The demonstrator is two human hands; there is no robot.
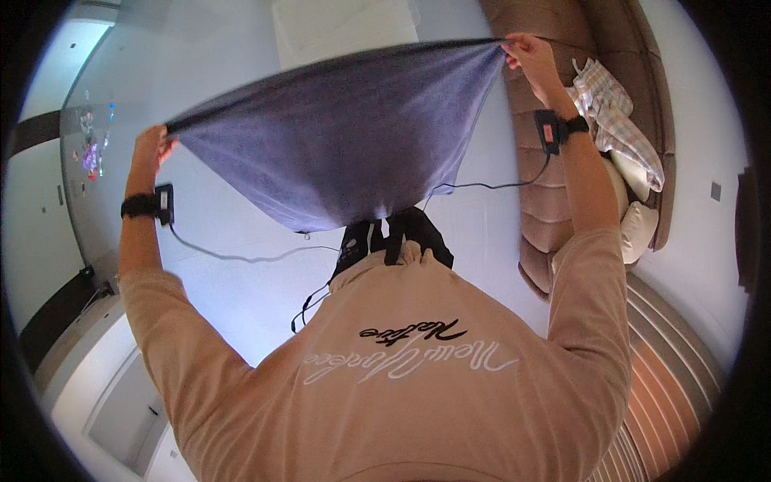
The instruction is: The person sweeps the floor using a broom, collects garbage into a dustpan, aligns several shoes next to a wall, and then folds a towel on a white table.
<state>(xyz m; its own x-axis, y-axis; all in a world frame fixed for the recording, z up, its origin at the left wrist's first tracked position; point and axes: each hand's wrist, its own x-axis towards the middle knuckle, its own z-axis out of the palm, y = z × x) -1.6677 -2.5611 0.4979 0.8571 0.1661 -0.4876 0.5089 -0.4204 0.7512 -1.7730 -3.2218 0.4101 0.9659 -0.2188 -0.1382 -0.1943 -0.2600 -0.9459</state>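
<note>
A dark purple-grey cloth (355,126) hangs stretched out in front of my body between my two hands. Its upper edge runs taut and slightly bowed from one corner to the other, and the lower part drops towards my legs. My left hand (153,147) pinches the corner at the left. At the upper right, my right hand (527,57) grips the opposite corner between thumb and fingers, higher in the picture than the left. A small loop (306,237) shows by the cloth's lower edge.
A brown padded sofa (542,205) stands along the right, bearing a plaid cloth (614,120) and a pale cushion (639,232). Cables run from a device on my left wrist (164,205) and one on my right wrist (548,132). Pale floor (241,295) lies below; small colourful items (91,156) are at far left.
</note>
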